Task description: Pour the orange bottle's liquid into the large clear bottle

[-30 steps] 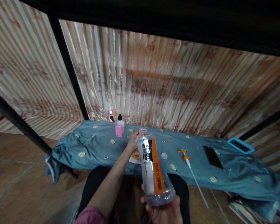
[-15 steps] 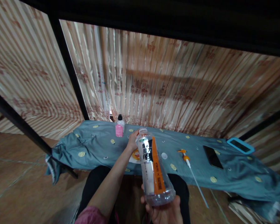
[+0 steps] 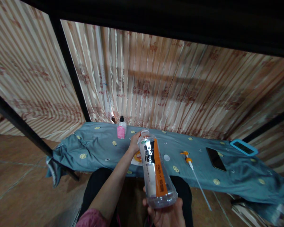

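Note:
A clear plastic bottle [image 3: 153,170] with an orange, black and silver label is tilted over my lap, its neck away from me and its base towards me. My left hand [image 3: 134,144] is closed around the far end near the neck, its fingertips partly hidden behind the bottle. My right hand [image 3: 165,212] grips the base from below, fingers on one side and thumb on the other. The bottle looks empty. Behind it, partly covered, a white container with an orange-yellow label [image 3: 137,156] shows on the cloth.
The grey-blue patterned cloth [image 3: 99,148] holds a pink-labelled bottle with a black cap [image 3: 121,130], an orange pump head with a long tube [image 3: 188,160], a white disc [image 3: 166,157], a phone [image 3: 215,159] and a blue-framed device [image 3: 244,148]. Dark metal posts [image 3: 68,66] and curtains surround it.

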Motion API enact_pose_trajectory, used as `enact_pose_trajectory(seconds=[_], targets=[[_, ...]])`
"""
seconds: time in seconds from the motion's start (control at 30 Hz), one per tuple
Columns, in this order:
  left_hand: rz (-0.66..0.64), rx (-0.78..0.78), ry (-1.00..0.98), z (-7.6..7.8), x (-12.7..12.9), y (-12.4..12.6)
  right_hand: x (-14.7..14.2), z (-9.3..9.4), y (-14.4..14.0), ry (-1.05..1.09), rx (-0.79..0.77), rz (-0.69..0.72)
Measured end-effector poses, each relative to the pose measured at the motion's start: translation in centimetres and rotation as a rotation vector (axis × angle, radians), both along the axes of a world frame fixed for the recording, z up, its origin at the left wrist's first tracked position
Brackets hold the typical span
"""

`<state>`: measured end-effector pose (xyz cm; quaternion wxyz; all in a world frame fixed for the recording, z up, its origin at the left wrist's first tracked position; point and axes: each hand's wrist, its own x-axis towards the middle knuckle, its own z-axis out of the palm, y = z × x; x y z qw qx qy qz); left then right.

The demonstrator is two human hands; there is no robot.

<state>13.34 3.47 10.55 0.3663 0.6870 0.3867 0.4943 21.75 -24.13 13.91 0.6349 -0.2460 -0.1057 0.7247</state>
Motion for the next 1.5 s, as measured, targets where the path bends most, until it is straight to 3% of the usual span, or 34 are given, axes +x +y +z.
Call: enact_pose_trajectory(seconds=[1.5], targets=[[-0.014,0.044,-0.003,-1.4,-0.1,0.8,-0.1,-0.1,0.0,0.010,0.022,0.014]])
